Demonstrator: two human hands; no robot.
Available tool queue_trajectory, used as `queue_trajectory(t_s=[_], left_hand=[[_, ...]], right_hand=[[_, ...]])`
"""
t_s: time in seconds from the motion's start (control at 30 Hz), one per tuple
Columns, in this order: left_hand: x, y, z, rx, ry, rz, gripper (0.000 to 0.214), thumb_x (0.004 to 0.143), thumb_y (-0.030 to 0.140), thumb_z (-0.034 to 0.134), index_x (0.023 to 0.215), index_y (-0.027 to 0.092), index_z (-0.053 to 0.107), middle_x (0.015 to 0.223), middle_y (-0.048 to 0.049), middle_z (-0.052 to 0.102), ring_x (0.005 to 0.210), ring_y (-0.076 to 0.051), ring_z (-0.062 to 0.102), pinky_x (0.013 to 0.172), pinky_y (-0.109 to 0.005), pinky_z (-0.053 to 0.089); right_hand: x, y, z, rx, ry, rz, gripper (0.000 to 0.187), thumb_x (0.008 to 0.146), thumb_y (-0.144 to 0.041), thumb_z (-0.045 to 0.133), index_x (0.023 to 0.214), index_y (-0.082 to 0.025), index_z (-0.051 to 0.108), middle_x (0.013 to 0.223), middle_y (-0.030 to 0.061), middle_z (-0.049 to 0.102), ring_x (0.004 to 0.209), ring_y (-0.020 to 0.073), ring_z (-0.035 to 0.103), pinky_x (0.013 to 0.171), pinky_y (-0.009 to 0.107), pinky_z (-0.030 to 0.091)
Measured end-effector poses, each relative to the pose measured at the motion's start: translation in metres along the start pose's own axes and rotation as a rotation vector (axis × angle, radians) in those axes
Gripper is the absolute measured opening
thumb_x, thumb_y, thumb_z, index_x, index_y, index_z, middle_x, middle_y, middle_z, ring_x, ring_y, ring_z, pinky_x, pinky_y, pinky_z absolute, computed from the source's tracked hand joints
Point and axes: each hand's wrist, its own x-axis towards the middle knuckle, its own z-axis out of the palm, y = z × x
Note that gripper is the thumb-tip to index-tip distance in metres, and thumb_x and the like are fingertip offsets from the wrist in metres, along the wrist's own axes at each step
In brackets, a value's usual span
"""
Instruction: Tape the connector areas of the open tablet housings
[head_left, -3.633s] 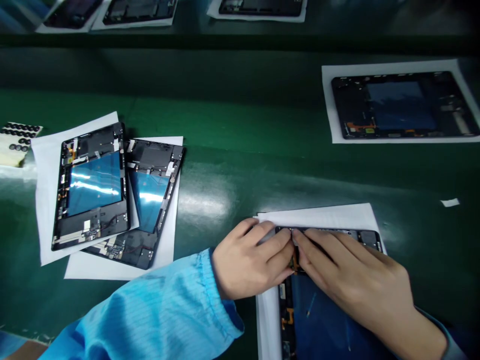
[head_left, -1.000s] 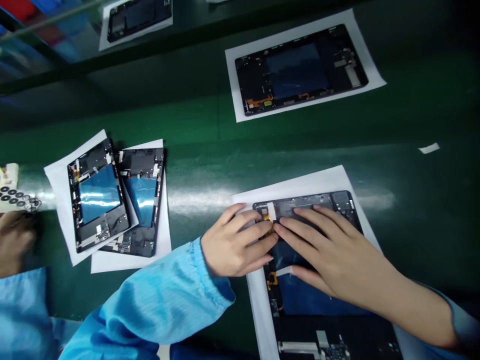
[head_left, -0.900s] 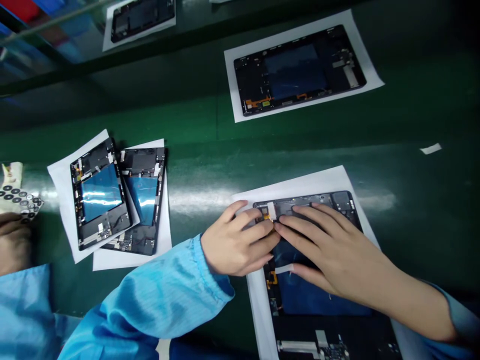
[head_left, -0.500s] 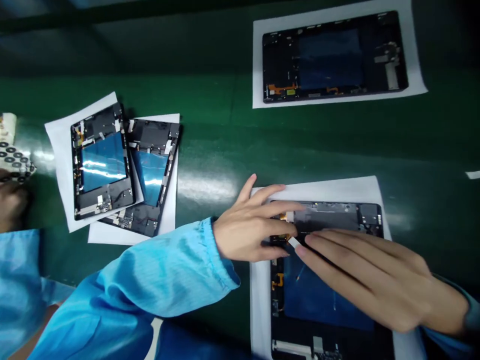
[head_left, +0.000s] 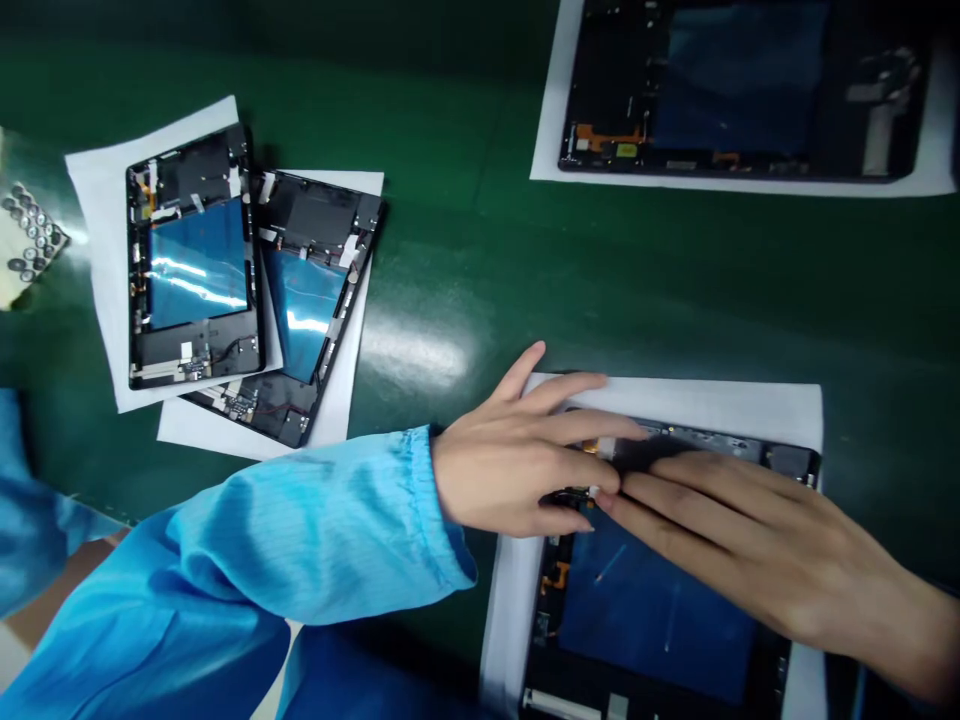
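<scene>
An opened tablet (head_left: 660,610) with a blue panel lies on white paper (head_left: 750,400) at the lower right. My left hand (head_left: 517,460) rests on its upper left corner with the outer fingers spread. Its thumb and forefinger pinch a small dark strip with a white tip (head_left: 581,493). My right hand (head_left: 750,545) lies flat across the tablet's top, fingers stretched out. Its fingertips meet the left hand's at that strip.
Two more opened tablets (head_left: 195,260) (head_left: 315,290) overlap on paper sheets at the left. Another tablet (head_left: 742,90) on paper lies at the top right. A sheet of small black round pads (head_left: 30,235) sits at the far left. A co-worker's blue sleeve (head_left: 26,510) shows lower left. The surface is green (head_left: 465,260).
My left hand's fingers have spread from curled, and both hands' fingertips slid down from the tablet's top edge. The view has dipped closer. The co-worker's hand at the left is gone from sight.
</scene>
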Motion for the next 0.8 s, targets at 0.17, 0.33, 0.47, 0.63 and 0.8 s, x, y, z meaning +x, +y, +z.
queue_trajectory(t_s=[0.17,0.33,0.47,0.63,0.8], left_hand=[[-0.001,0.0,-0.001,0.001,0.001,-0.01,0.025,0.078,0.034,0.078,0.101,0.025,0.073,0.14,-0.0016,0.057,0.142,-0.034,0.035,0.119,-0.067,-0.003],[-0.002,-0.001,-0.001,0.007,0.003,-0.001,0.028,0.078,0.035,0.079,0.102,0.024,0.072,0.139,-0.0023,0.059,0.141,-0.034,0.037,0.119,-0.067,-0.002],[-0.006,-0.003,0.003,0.096,0.057,0.057,0.024,0.085,0.041,0.071,0.103,0.025,0.072,0.14,-0.0018,0.058,0.141,-0.033,0.037,0.12,-0.067,0.001],[-0.012,0.004,0.008,0.327,0.215,0.252,0.021,0.097,0.033,0.057,0.092,0.021,0.073,0.114,0.0003,0.072,0.118,-0.022,0.06,0.118,-0.045,0.034],[-0.014,0.011,0.006,0.442,0.184,0.285,0.021,0.098,0.03,0.056,0.098,0.018,0.074,0.11,-0.0013,0.073,0.114,-0.023,0.061,0.102,-0.041,0.049]], right_hand=[[0.003,0.003,-0.001,0.017,-0.023,-0.009,0.042,0.09,-0.005,0.04,0.123,-0.02,0.061,0.108,0.0022,0.069,0.11,0.0178,0.058,0.096,0.035,0.049],[0.005,0.008,-0.002,0.005,-0.005,-0.056,0.039,0.09,-0.003,0.041,0.122,-0.017,0.06,0.11,0.0025,0.069,0.108,0.0175,0.059,0.095,0.034,0.05],[0.007,0.011,-0.001,-0.007,0.032,-0.11,0.037,0.089,-0.002,0.045,0.12,-0.014,0.061,0.108,0.0026,0.069,0.105,0.0193,0.059,0.094,0.036,0.05],[0.009,0.01,-0.002,-0.058,0.07,-0.148,0.031,0.089,-0.004,0.045,0.113,-0.012,0.063,0.109,0.0059,0.068,0.103,0.0199,0.062,0.091,0.036,0.053],[0.013,0.007,-0.006,-0.093,0.055,-0.164,0.028,0.088,-0.005,0.044,0.108,-0.008,0.063,0.104,0.009,0.069,0.099,0.0229,0.063,0.088,0.039,0.053]])
